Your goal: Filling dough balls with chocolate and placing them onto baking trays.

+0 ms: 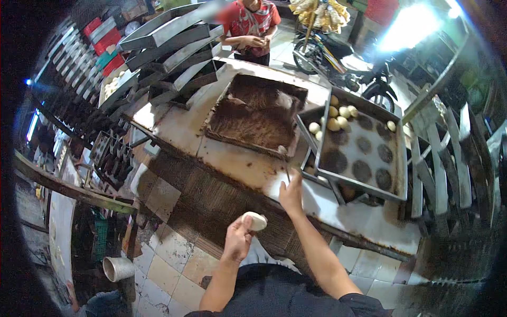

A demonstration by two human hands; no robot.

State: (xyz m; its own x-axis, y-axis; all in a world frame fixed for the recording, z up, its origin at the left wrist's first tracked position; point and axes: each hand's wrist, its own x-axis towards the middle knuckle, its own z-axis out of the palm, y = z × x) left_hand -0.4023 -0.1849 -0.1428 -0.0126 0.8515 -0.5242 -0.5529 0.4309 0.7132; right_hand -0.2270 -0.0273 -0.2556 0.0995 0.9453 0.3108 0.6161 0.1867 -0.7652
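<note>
My left hand (238, 240) is closed around a pale, flattened oval piece of dough (256, 221), held in front of my body at the table's near edge. Over the table, my right hand (291, 194) grips a thin-handled tool (287, 168). Its small pale tip rests at the near right corner of a square tray (237, 143); whether it is a spoon or a spatula is too blurred to tell. Dark brown crumbly filling (256, 124) covers the tray's bottom. To the right, a metal baking tray (364, 188) holds several pale dough balls (338, 123) toward its far left corner.
Under the baking tray sit more metal trays. Stacked empty trays (174, 58) stand at the table's far left, and upright trays (449, 164) lean at the right. Across the table stands a person in a red shirt (253, 26), near a motorbike (338, 58). A white bucket (117, 269) is lower left.
</note>
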